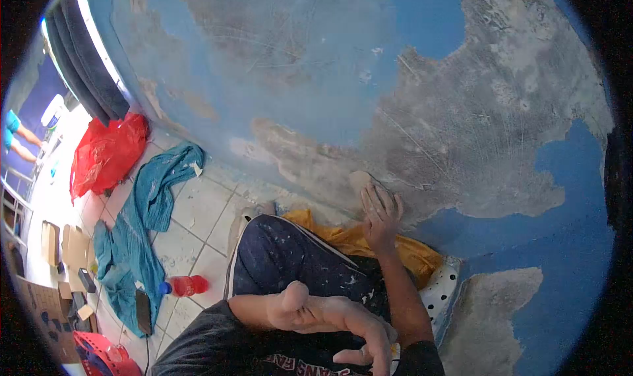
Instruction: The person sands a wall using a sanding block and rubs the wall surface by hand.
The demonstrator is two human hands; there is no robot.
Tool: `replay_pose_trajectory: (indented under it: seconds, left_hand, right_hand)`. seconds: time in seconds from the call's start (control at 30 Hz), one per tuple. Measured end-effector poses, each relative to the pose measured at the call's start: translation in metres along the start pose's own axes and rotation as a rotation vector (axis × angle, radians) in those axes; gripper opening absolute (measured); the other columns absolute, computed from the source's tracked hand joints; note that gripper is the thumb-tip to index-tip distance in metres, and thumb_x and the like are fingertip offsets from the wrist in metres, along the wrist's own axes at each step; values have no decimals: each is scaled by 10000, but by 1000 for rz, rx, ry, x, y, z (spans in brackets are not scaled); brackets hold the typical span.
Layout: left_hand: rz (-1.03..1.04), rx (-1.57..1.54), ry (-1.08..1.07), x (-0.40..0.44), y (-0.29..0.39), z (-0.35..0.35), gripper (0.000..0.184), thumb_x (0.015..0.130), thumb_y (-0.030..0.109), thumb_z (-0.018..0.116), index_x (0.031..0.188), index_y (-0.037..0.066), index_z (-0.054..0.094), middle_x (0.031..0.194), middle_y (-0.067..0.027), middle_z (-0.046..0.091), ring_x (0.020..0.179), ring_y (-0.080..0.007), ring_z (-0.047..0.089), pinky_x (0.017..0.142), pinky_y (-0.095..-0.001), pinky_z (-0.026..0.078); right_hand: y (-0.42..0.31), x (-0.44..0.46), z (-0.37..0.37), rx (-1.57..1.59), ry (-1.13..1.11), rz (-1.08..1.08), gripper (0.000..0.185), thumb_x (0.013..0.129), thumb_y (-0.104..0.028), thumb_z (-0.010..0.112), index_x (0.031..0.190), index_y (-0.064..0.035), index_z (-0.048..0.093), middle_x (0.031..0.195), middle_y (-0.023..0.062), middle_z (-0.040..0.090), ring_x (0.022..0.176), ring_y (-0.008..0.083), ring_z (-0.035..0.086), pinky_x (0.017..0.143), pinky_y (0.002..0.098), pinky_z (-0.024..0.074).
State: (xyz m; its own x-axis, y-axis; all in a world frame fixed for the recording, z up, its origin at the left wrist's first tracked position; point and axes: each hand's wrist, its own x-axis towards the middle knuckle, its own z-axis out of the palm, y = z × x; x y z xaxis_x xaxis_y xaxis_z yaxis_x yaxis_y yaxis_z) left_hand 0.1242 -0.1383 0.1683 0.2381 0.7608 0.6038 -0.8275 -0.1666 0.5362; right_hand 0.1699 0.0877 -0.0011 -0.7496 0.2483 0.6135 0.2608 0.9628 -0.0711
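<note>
My right hand (381,212) presses its fingers against the low part of the wall. Under the fingertips is a small beige piece (360,179) that looks like sandpaper, mostly covered by the hand. Around it, the wall (455,152) shows grey, scratched patches where the blue paint is gone. My left hand (330,313) is held in front of my dark shirt, well back from the wall. Its thumb and fingers are apart, and nothing is in it. White dust covers both hands.
A yellow cloth (339,236) lies along the wall by my bent knee (283,254). On the tiled floor to the left are a teal cloth (142,211), a red bottle (189,286), a phone (143,312), a red plastic bag (112,152) and cardboard boxes. Another person's arms (26,145) show at far left.
</note>
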Motion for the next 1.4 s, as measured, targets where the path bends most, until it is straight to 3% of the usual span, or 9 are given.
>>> replay_pose_trajectory:
  seconds: [0.07,0.47,0.53,0.57,0.67,0.7,0.77,1.07,1.4]
  left_hand:
    - [78,-15,17,-3,-6,0,1225,690,942,55,1044,-71,646,631,17,429,546,-118,376,581,-283,298]
    - [49,-88,65,-3,-9,0,1250,637,975,73,1030,-69,635,697,-10,499,545,-100,379,524,-266,292]
    - [-53,-91,-52,3,0,-4,1277,654,953,-14,1148,-54,596,946,-102,588,864,-213,524,830,-340,352]
    - [-54,-93,-50,3,0,-5,1277,654,953,-14,1148,-54,596,946,-102,588,864,-213,524,830,-340,352]
    - [-72,-64,-72,6,3,-5,1260,650,956,-15,1106,-44,602,904,-90,571,785,-191,521,803,-324,349]
    - [-31,-79,-22,9,7,-1,1249,641,967,30,1053,-55,618,796,-48,530,665,-145,451,664,-294,320]
    - [10,-95,29,6,3,-1,1240,632,978,75,1001,-65,635,689,-5,488,545,-100,381,525,-265,291]
    - [-32,-49,77,1,-7,0,1234,630,980,85,985,-62,642,666,8,449,560,-105,382,556,-273,299]
    - [84,-109,1,-4,-29,-8,1227,623,987,128,1010,-63,631,691,8,458,586,-111,403,571,-276,313]
  right_hand:
    - [1,-1,4,-7,22,-13,406,969,-224,375,1310,-147,581,1417,10,498,1304,213,427,1128,513,194]
    - [0,-3,3,8,0,20,405,939,-170,457,1332,-156,557,1421,11,494,1316,210,410,1129,502,187]
    - [0,-2,3,7,5,11,405,943,-180,464,1338,-158,552,1420,5,495,1318,207,410,1126,497,191]
    - [0,-2,3,8,3,13,405,943,-180,464,1338,-158,552,1420,5,495,1318,207,410,1126,497,191]
    - [0,-2,1,-22,-16,6,397,952,-198,469,1338,-159,552,1420,2,495,1315,207,412,1126,495,189]
    - [0,-2,0,-19,-20,6,394,958,-208,471,1340,-158,549,1423,2,492,1313,208,414,1126,495,189]
    - [0,-2,0,-14,-24,7,391,963,-217,473,1342,-158,547,1426,1,489,1311,209,416,1125,495,189]
    - [0,-2,0,-14,-37,10,378,980,-238,473,1341,-153,548,1426,2,487,1317,198,403,1127,494,190]
    - [2,-3,3,-6,-8,4,384,959,-208,485,1333,-152,556,1417,-3,496,1318,196,402,1130,492,178]
